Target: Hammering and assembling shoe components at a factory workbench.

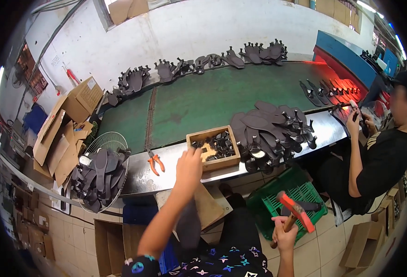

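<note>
My right hand [285, 234] grips the wooden handle of a hammer [296, 211] with a red head, held up over a green plastic crate. My left hand [189, 162] reaches to the left end of a wooden box [235, 160] of small black pieces [223, 144]. Its fingers look slightly apart, with the tips partly hidden and nothing visible in them. Below my left forearm, a dark grey shoe sole [188, 225] lies beside a tan board [209, 210]. Pliers [155, 162] with orange handles rest on the metal ledge left of the box.
Dark heeled soles [263, 124] are piled right of the box; more line the green belt's [199, 99] far edge. A wire basket [104, 138] of soles stands left, near cardboard [58, 147]. The green crate [277, 194] sits low right. At right, a co-worker [374, 157] handles a piece.
</note>
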A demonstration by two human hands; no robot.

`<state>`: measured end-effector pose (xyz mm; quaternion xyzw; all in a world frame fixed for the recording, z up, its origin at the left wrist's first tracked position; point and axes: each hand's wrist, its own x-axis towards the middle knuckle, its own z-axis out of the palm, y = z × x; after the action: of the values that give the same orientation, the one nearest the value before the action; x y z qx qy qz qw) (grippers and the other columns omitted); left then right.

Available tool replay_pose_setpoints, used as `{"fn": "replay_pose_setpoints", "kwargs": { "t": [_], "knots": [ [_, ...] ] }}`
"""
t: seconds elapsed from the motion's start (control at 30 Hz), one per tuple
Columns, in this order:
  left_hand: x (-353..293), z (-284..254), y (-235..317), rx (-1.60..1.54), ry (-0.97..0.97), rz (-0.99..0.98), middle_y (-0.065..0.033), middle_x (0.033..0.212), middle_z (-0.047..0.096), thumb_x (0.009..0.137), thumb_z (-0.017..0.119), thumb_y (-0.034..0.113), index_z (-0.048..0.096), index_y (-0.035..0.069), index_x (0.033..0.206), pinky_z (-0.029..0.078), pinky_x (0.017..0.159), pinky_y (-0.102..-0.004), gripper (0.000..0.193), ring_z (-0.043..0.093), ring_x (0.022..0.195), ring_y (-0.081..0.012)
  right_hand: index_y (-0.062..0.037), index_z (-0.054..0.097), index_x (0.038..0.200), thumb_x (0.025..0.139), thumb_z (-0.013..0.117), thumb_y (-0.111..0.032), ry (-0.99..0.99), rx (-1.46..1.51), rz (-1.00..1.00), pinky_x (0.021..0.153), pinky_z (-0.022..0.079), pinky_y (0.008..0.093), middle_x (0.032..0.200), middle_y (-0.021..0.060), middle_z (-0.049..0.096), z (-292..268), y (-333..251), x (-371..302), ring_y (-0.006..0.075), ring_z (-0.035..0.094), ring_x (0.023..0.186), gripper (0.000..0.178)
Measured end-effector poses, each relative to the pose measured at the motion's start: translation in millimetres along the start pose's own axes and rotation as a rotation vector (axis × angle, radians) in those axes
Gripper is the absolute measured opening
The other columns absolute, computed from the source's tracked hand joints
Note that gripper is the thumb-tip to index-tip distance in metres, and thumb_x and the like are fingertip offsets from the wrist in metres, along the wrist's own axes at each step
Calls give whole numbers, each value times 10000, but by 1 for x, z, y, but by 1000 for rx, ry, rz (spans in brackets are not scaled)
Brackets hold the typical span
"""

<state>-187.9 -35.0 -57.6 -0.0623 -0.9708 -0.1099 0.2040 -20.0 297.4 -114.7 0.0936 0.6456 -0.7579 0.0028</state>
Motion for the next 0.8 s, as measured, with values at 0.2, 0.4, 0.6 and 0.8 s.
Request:
{"fn": "replay_pose_setpoints", "kwargs": {
  "t": [0.2, 0.4, 0.6, 0.8],
  "knots": [
    [63, 59, -61, -109, -337, 92, -207, 964, 681, 797, 643, -31, 672, -6, 958, 556, 759, -369, 165, 702, 855, -337, 21, 665, 946, 984, 654, -210, -138, -17, -92, 370, 292, 226, 520, -18, 470, 34, -15, 25, 57, 391, 378, 234],
    [20, -28, 20, -1314, -23, -387, -133, 893, 720, 849, 700, -36, 709, -23, 986, 573, 709, -286, 138, 707, 774, -180, 6, 687, 1023, 969, 671, -184, -264, 52, -264, 408, 326, 194, 714, 47, 650, 64, -49, 45, 38, 453, 454, 198],
    [-86, -135, 80, -635, 413, 393, -143, 1027, 702, 787, 733, -87, 729, -19, 978, 608, 794, -349, 202, 723, 928, -294, 19, 688, 1102, 934, 717, -288, -513, 245, -269, 445, 380, 175, 1006, 148, 741, 126, -112, 31, 27, 483, 511, 352],
    [-127, -169, 69, -487, 357, 626, -137, 1115, 671, 730, 774, -105, 742, -19, 952, 616, 859, -336, 240, 702, 1026, -330, 50, 705, 1031, 897, 756, -234, -742, 280, -195, 732, 552, 289, 1083, 213, 717, 149, -127, -15, 178, 681, 809, 318]
  ]
}}
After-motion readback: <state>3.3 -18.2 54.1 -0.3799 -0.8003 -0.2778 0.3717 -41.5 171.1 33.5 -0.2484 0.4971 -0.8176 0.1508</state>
